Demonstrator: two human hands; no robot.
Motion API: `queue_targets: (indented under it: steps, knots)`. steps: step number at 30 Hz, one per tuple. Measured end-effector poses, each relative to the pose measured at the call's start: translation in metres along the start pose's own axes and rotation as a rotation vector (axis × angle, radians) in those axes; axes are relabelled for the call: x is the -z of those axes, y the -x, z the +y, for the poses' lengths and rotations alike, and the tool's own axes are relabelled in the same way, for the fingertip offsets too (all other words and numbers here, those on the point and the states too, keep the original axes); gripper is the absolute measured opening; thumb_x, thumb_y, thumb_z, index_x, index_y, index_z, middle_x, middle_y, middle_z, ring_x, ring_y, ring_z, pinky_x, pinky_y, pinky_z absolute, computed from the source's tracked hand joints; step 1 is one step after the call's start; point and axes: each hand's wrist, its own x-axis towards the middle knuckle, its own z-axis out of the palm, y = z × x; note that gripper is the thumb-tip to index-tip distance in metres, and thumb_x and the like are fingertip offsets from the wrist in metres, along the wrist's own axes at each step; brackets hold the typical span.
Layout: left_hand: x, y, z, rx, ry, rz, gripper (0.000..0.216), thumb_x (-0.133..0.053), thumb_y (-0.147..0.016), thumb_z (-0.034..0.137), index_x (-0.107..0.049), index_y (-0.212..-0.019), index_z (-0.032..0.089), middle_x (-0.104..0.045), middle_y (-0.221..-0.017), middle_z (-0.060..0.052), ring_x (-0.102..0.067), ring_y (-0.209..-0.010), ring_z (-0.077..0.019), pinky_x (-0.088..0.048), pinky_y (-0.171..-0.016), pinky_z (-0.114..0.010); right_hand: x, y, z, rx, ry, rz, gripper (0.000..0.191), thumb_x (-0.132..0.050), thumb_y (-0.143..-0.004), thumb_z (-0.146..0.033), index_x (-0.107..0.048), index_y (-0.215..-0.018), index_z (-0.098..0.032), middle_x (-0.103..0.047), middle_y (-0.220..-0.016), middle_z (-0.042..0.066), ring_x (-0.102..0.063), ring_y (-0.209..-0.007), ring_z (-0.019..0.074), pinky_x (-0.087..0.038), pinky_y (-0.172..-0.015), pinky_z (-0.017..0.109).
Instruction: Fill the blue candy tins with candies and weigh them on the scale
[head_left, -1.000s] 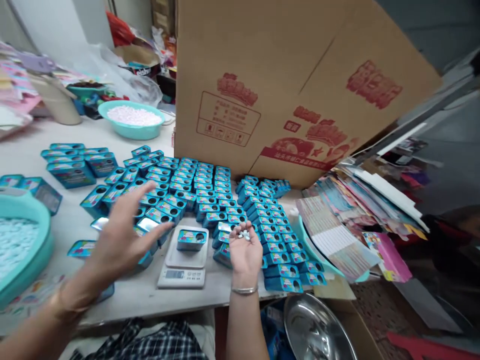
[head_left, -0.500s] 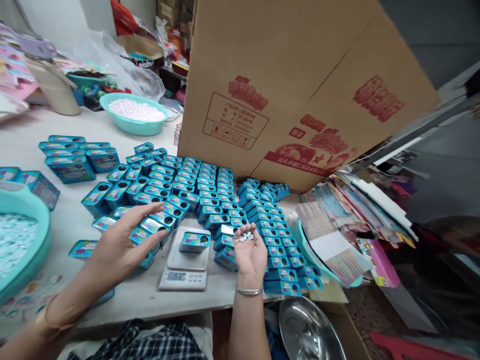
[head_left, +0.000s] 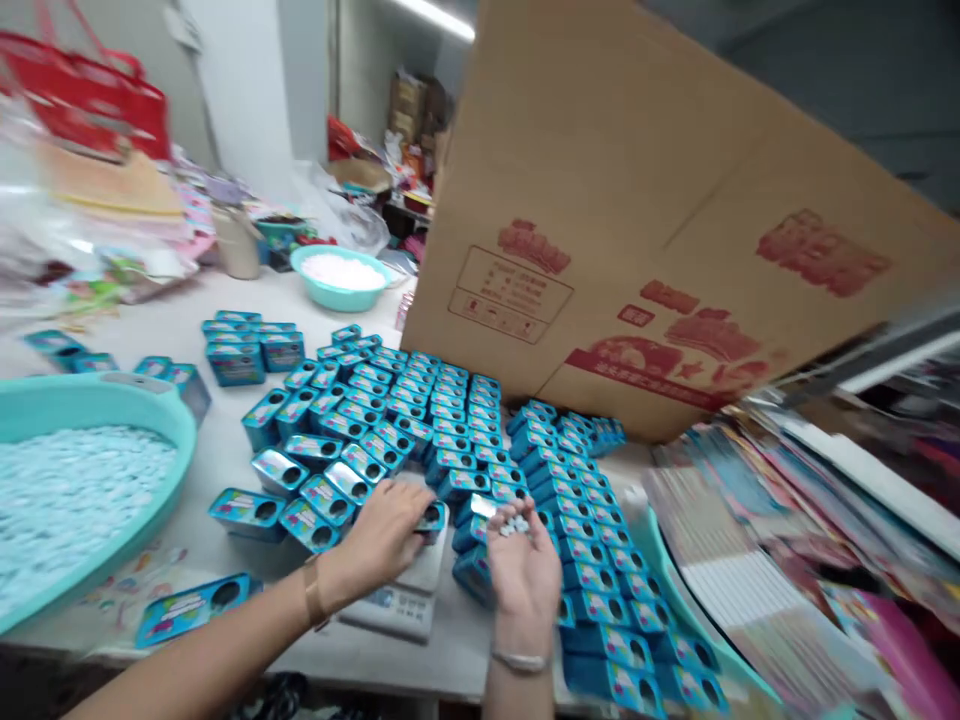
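Far left: a turquoise plastic basin (head_left: 182, 425) of small pale-blue tablets (head_left: 82, 490) stands on the white worktop (head_left: 225, 440). The left hand (head_left: 386, 535) curls its fingers over a glossy blue rectangular box (head_left: 434, 517) at the flat white digital scale (head_left: 409, 612); whether they pinch it, cannot tell. The right hand (head_left: 526, 575) lies palm up, half-spread, cupping small whitish tablets (head_left: 514, 525). Step in hand, as judged: handling the box at the scale; the next move calls for a steady box and a level right palm

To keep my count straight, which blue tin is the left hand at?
The tin over the scale, partly hidden by the left hand; the other tins are off the scale.
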Motion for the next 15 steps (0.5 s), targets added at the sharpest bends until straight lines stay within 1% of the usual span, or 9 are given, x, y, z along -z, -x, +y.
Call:
queue_targets:
  steps: [1, 3, 5, 7, 9, 10, 11, 12, 15]
  knots:
    - [0.015, 0.001, -0.007, 0.02, -0.005, 0.042, 0.031, -0.061, -0.082, 0.022, -0.061, -0.113, 0.023, -0.068, -0.108, -0.007, -0.063, -0.102, -0.0246, -0.047, -0.09, -0.038, 0.003, -0.001, -0.005, 0.013, 0.003, 0.008, 0.012, -0.05, -0.084, -0.014, -0.059, -0.08, -0.021, -0.059, -0.073, -0.002, -0.058, -0.064, 0.0099, -0.052, -0.059, 0.024]
    - [0.056, 0.002, -0.029, 0.099, -0.038, 0.169, 0.035, -0.057, -0.088, 0.036, -0.056, -0.12, 0.024, -0.066, -0.117, -0.007, -0.062, -0.105, -0.0236, -0.047, -0.089, -0.035, 0.01, -0.004, -0.013, 0.03, -0.012, 0.018, 0.011, -0.051, -0.083, -0.014, -0.058, -0.081, -0.021, -0.058, -0.074, -0.002, -0.058, -0.064, 0.0103, -0.053, -0.059, 0.024]
    - [0.105, 0.002, -0.062, 0.26, -0.144, 0.303, 0.041, -0.053, -0.09, 0.047, -0.053, -0.125, 0.024, -0.064, -0.123, -0.007, -0.062, -0.107, -0.0238, -0.047, -0.088, -0.033, 0.015, -0.007, -0.017, 0.0, -0.042, 0.034, 0.01, -0.051, -0.082, -0.013, -0.058, -0.083, -0.021, -0.057, -0.076, -0.002, -0.058, -0.065, 0.0101, -0.053, -0.059, 0.024]
    - [0.148, -0.002, -0.101, 0.496, -0.327, 0.346, 0.047, -0.051, -0.09, 0.05, -0.049, -0.13, 0.025, -0.06, -0.129, -0.008, -0.061, -0.112, -0.0266, -0.048, -0.087, -0.035, 0.016, -0.009, -0.017, -0.021, -0.07, 0.054, 0.011, -0.051, -0.082, -0.011, -0.057, -0.084, -0.02, -0.057, -0.077, -0.002, -0.057, -0.065, 0.0095, -0.053, -0.059, 0.023]
    - [0.176, -0.009, -0.143, 0.624, -0.396, 0.346, 0.049, -0.052, -0.089, 0.047, -0.051, -0.129, 0.019, -0.06, -0.128, -0.015, -0.06, -0.113, -0.0332, -0.048, -0.086, -0.04, 0.014, -0.009, -0.012, -0.038, -0.085, 0.071, 0.012, -0.05, -0.081, -0.01, -0.057, -0.084, -0.02, -0.056, -0.077, -0.002, -0.056, -0.065, 0.009, -0.053, -0.059, 0.022]
    - [0.183, -0.012, -0.162, 0.668, -0.409, 0.329, 0.047, -0.054, -0.088, 0.044, -0.053, -0.126, 0.016, -0.061, -0.125, -0.017, -0.06, -0.111, -0.035, -0.048, -0.085, -0.042, 0.013, -0.009, -0.01, -0.049, -0.088, 0.077, 0.012, -0.05, -0.081, -0.01, -0.056, -0.084, -0.02, -0.056, -0.078, -0.002, -0.057, -0.065, 0.0089, -0.053, -0.059, 0.022]
    - [0.185, -0.015, -0.181, 0.699, -0.409, 0.3, 0.044, -0.056, -0.088, 0.042, -0.055, -0.122, 0.014, -0.062, -0.121, -0.018, -0.061, -0.109, -0.0358, -0.049, -0.085, -0.044, 0.011, -0.009, -0.007, -0.058, -0.088, 0.079, 0.012, -0.05, -0.081, -0.01, -0.056, -0.084, -0.02, -0.056, -0.078, -0.002, -0.057, -0.066, 0.0089, -0.053, -0.059, 0.022]
    - [0.184, -0.017, -0.197, 0.724, -0.403, 0.263, 0.042, -0.057, -0.088, 0.04, -0.057, -0.12, 0.012, -0.063, -0.117, -0.017, -0.062, -0.107, -0.0343, -0.05, -0.085, -0.045, 0.009, -0.009, -0.005, -0.067, -0.085, 0.079, 0.012, -0.05, -0.081, -0.01, -0.056, -0.085, -0.02, -0.056, -0.079, -0.002, -0.057, -0.066, 0.009, -0.053, -0.059, 0.022]
    - [0.164, -0.017, -0.236, 0.753, -0.36, 0.135, 0.038, -0.059, -0.091, 0.038, -0.058, -0.12, 0.014, -0.063, -0.117, -0.012, -0.062, -0.104, -0.0248, -0.053, -0.088, -0.045, 0.007, -0.01, -0.002, -0.072, -0.063, 0.055, 0.01, -0.052, -0.079, -0.012, -0.055, -0.085, -0.02, -0.054, -0.078, -0.002, -0.056, -0.066, 0.0093, -0.052, -0.059, 0.022]
